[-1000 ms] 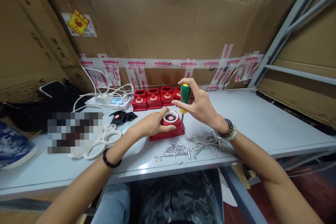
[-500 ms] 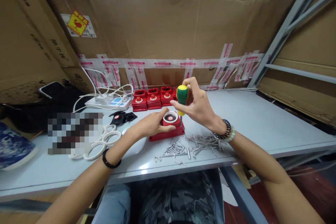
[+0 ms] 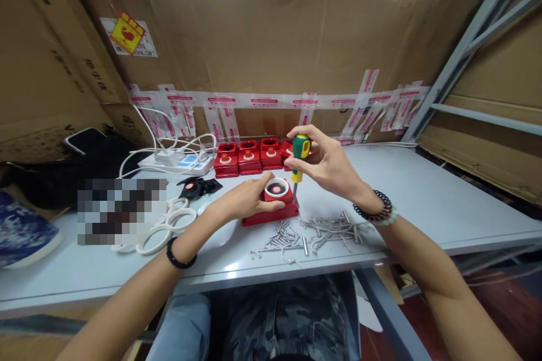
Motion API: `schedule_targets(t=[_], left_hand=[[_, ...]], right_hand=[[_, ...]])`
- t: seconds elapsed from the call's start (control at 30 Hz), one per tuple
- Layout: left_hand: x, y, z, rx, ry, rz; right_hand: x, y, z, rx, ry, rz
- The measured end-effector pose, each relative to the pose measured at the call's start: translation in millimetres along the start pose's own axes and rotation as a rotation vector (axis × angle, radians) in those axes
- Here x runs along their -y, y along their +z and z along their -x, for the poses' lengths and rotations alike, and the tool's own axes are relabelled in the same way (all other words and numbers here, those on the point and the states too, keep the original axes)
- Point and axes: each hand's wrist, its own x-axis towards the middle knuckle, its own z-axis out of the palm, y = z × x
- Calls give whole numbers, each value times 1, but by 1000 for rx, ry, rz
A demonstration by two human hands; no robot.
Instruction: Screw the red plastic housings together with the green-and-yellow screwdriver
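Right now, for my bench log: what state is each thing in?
Left hand: closed on front red housing
Right hand: closed around green-and-yellow screwdriver
Green-and-yellow screwdriver: nearly upright, tip down
Front red housing: flat on table, white ring on top
Rear red housings: standing in a row
Loose white rings: lying flat, overlapping
Silver screws: loose, scattered
Power strip: white plug inserted

Screwdriver (image 3: 300,148) in right grip (image 3: 332,166), red housing (image 3: 273,214) beneath
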Motion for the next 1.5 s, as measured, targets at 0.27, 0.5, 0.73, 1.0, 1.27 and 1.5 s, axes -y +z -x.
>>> schedule_targets(t=[0.27, 0.5, 0.73, 1.0, 1.27, 1.5], left_hand=[[2, 2, -1, -8, 10, 0], [1, -2, 2, 23, 2, 97], [5, -14, 5, 79, 74, 296], [18, -21, 3, -97, 7, 277], [22, -18, 1, -95, -18, 304], [26, -12, 0, -112, 20, 347]], right_hand=[[-5, 21, 2, -264, -99, 325], [-6, 0, 1, 27, -16, 109], [-10, -2, 1, -32, -21, 54], [-14, 3, 3, -79, -85, 35], [-23, 6, -2, -59, -47, -43], [-21, 5, -3, -130, -144, -62]])
